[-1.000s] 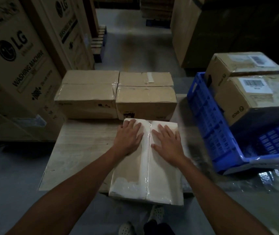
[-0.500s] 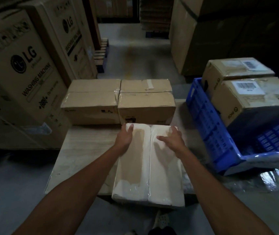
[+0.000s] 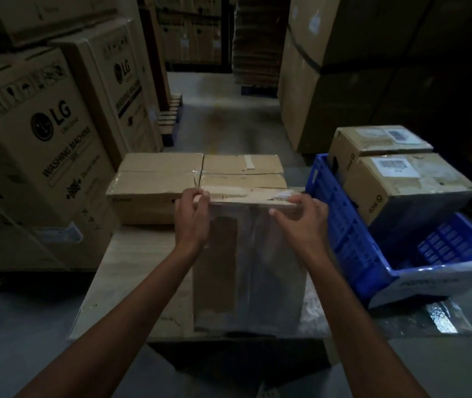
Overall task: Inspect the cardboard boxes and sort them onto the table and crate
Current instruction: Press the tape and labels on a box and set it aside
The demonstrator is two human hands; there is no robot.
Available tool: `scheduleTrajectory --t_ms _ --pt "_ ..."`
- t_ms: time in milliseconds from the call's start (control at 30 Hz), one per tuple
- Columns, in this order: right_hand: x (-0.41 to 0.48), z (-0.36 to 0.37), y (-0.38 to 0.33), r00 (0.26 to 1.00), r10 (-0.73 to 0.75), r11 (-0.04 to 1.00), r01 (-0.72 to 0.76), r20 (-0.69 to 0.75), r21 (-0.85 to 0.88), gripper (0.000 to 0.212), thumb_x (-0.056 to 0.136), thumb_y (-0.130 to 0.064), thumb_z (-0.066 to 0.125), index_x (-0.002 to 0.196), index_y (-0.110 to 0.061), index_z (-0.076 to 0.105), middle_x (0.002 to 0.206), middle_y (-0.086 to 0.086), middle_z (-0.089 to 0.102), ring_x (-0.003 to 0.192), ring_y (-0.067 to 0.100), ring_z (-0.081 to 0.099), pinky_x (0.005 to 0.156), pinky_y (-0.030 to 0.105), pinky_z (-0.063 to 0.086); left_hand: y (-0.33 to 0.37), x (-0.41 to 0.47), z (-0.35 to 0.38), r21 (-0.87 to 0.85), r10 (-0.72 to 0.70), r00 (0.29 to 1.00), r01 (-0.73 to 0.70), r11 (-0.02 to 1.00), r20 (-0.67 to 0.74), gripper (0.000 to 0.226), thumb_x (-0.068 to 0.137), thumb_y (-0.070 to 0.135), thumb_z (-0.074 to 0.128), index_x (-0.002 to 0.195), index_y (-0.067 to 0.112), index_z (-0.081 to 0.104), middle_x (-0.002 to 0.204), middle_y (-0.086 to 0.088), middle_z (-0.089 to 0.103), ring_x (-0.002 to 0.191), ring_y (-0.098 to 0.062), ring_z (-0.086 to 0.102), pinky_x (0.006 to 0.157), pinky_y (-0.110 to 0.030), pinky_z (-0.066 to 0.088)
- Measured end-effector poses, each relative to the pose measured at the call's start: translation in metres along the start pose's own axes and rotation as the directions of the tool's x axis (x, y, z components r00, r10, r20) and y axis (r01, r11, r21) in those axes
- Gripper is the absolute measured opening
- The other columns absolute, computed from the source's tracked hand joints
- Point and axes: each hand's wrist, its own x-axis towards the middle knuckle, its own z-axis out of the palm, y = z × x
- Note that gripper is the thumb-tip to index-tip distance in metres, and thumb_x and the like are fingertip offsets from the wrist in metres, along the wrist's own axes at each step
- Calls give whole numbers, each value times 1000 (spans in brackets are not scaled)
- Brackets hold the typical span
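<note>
Where the big stacks stand: printed brown washing-machine cartons (image 3: 42, 145) left of the table, tall plain brown cartons (image 3: 343, 81) behind on the right.
Pale wooden table (image 3: 137, 268): wood shows along its left half.
Blue slatted plastic crate (image 3: 343, 225): just beside the table's right edge, with two labelled brown boxes (image 3: 409, 185) in its far end.
Plain brown cardboard boxes (image 3: 154, 185): two, side by side across the table's far end.
Plastic-wrapped pale cardboard box (image 3: 249, 268): on the table's near right part, tipped up on its near end. Its long axis rises away from the person, and its raised edge is just before the far boxes.
Left hand (image 3: 193, 216): fingers curled over the upper left corner.
Right hand (image 3: 300, 216): clasps the upper right edge, thumb on the near face.
Coming move, judged: the crate lies to the right, nearer the right hand. The far boxes block any forward push.
</note>
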Motion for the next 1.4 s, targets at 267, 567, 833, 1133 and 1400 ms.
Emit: scheduleTrajectory --t_ms 267,567,833,1133,1400 --pt "-42 11 12 998 -56 998 56 9 21 32 84 -42 79 109 -31 63 134 -6 39 121 15 46 93 28 41 -20 -35 -33 42 31 998 -34 999 61 40 86 33 43 122 18 53 120 -4 42 104 -15 48 86 -31 44" --pt "-81 37 30 920 -390 861 352 -32 -367 46 90 -45 43 121 -20 67 148 5 53 140 27 44 110 60 38 -28 -62 -53 425 392 874 -483 765 286 30 89 13 58 119 10 62 141 -15 45 129 -29 43 94 -34 49" --pt "-86 33 33 908 -385 708 406 165 -578 54 99 -46 28 136 -23 61 146 2 56 142 28 44 107 66 33 -18 -77 -39 636 269 810 -578 511 521 54 98 44 26 140 22 53 152 -10 46 142 -27 40 116 -43 31" --pt "-60 17 4 900 -234 689 421 369 -590 51 100 -52 40 148 -34 43 160 -1 35 151 19 23 121 58 14 -7 -29 -45 594 103 681 -694 407 725 74 90 66 7 157 37 16 165 -10 6 151 -30 8 120 -51 14" --pt "-51 21 11 859 -208 626 484 467 -611 56 104 -56 26 158 -41 20 170 -2 10 156 21 4 122 55 11 -7 -26 -42 610 23 685 -663 434 728 69 99 66 24 159 36 8 168 -5 1 154 -23 -2 123 -54 -2"
